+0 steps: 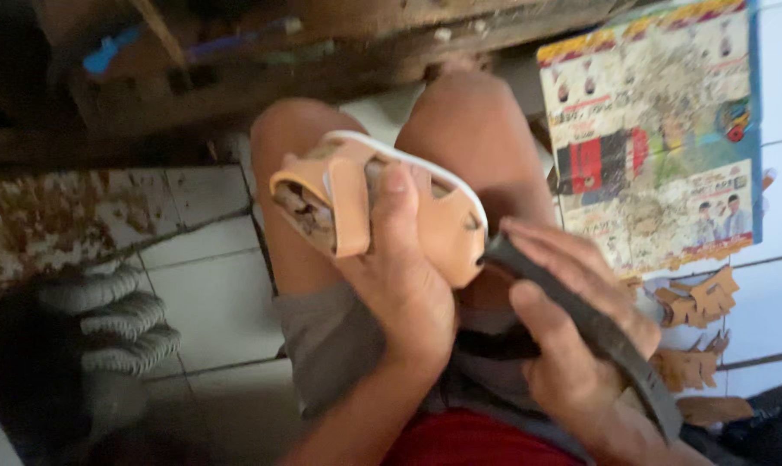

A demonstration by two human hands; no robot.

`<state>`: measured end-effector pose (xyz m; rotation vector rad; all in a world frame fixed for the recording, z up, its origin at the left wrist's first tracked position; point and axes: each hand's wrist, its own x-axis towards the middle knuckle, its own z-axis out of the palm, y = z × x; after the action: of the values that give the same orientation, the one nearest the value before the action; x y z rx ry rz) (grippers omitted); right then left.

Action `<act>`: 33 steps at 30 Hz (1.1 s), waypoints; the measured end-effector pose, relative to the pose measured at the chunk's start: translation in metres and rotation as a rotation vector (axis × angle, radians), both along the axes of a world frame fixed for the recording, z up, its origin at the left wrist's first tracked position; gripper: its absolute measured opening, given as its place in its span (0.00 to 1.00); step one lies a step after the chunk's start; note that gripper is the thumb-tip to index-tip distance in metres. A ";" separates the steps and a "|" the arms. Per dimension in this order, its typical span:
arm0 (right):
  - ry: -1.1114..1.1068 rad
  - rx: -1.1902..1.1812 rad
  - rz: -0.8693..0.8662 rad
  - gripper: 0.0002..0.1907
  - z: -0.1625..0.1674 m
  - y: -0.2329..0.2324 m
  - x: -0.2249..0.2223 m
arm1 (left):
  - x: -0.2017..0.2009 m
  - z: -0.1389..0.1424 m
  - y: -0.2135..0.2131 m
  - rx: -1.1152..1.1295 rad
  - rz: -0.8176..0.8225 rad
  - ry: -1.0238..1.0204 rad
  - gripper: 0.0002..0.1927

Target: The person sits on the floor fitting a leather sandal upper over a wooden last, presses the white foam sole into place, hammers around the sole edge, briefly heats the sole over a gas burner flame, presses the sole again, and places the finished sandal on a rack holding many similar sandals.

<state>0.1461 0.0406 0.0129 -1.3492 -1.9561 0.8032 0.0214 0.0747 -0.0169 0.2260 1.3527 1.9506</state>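
My left hand (401,285) grips a tan leather sandal upper (348,203) with a white sole edge (417,161), held over my bare knees. My thumb lies across its strap. My right hand (572,332) holds a dark grey rubber strip (594,332) whose tip touches the sandal's heel end. The strip runs down to the lower right past my wrist.
A printed colourful paper sheet (659,129) lies on the white tiled floor (210,302) at the right. Several tan leather cut pieces (697,332) sit below it. Coiled grey rope-like rolls (115,324) rest at the left. Dark wooden furniture (236,69) stands beyond my knees.
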 end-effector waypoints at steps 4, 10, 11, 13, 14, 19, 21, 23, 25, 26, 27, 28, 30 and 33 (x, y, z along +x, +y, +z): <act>0.326 -0.258 -0.145 0.22 -0.003 0.004 -0.001 | -0.003 0.000 0.000 -0.024 -0.033 0.085 0.37; 0.772 -0.661 -0.264 0.24 -0.013 0.002 0.016 | -0.008 0.003 -0.004 -0.014 -0.079 0.015 0.33; 0.779 -0.674 -0.253 0.23 -0.014 0.002 0.019 | -0.009 0.002 -0.005 -0.064 -0.107 0.158 0.30; 0.652 -0.637 -0.162 0.22 -0.012 0.003 0.028 | -0.011 0.000 -0.009 -0.119 -0.178 0.385 0.27; 0.587 -0.630 -0.117 0.21 -0.010 0.004 0.033 | -0.013 -0.002 -0.012 -0.127 -0.222 0.467 0.27; 0.347 -0.588 0.062 0.18 -0.012 0.020 0.048 | -0.024 -0.016 -0.027 -0.125 -0.347 0.663 0.29; 0.418 -0.667 0.056 0.18 -0.014 0.023 0.047 | -0.028 -0.020 -0.029 -0.161 -0.381 0.724 0.31; 0.499 -0.723 -0.001 0.20 -0.016 0.023 0.042 | -0.031 -0.020 -0.029 -0.144 -0.375 0.577 0.37; 0.628 -0.790 -0.066 0.20 -0.017 0.026 0.038 | -0.034 -0.019 -0.028 -0.122 -0.382 0.506 0.41; 0.690 -0.834 -0.112 0.20 -0.016 0.028 0.038 | -0.036 -0.018 -0.028 -0.131 -0.411 0.549 0.41; 0.599 -0.818 -0.055 0.20 -0.013 0.031 0.039 | -0.037 -0.017 -0.029 -0.147 -0.449 0.584 0.40; 0.509 -0.797 0.005 0.19 -0.011 0.035 0.040 | -0.039 -0.016 -0.030 -0.163 -0.487 0.620 0.39; 0.448 -0.816 0.090 0.19 -0.009 0.045 0.043 | -0.042 -0.018 -0.032 -0.200 -0.553 0.691 0.36; 0.617 -0.968 0.045 0.19 -0.007 0.052 0.037 | -0.047 -0.024 -0.036 -0.171 -0.558 0.690 0.37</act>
<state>0.1834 0.0923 0.0062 -1.2801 -1.1037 2.0576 -0.0253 0.0385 -0.0413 1.1400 1.6343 1.3122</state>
